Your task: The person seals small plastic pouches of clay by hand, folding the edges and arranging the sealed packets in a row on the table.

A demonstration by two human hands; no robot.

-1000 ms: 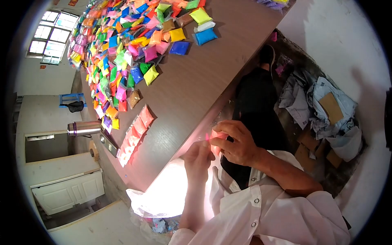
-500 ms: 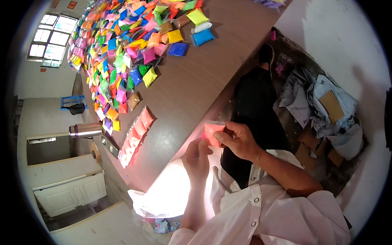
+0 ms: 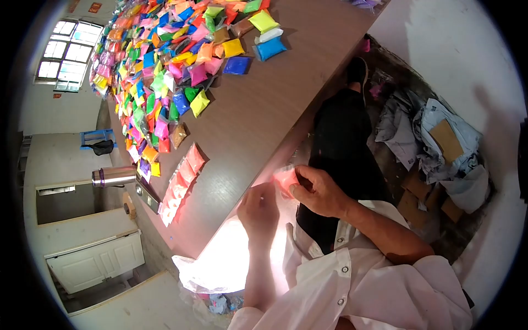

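A small clear packet of coral-pink material is pinched between the thumb and fingers of my right hand, just off the table's near edge. My left hand is beside it, apart from the packet, with its fingers curled in; what they hold, if anything, is hidden. Below the left hand spreads a brightly lit white plastic bag. On the table, a row of overlapping coral-pink packets lies to the left of my hands.
A big heap of multicoloured packets covers the far side of the brown table. A steel flask stands at the left edge. Crumpled plastic bags and cardboard pieces lie on the floor at right.
My left hand has come away from the packet, moving slightly left, and its fingers have curled. The packet stays in my right hand and has tilted a little.
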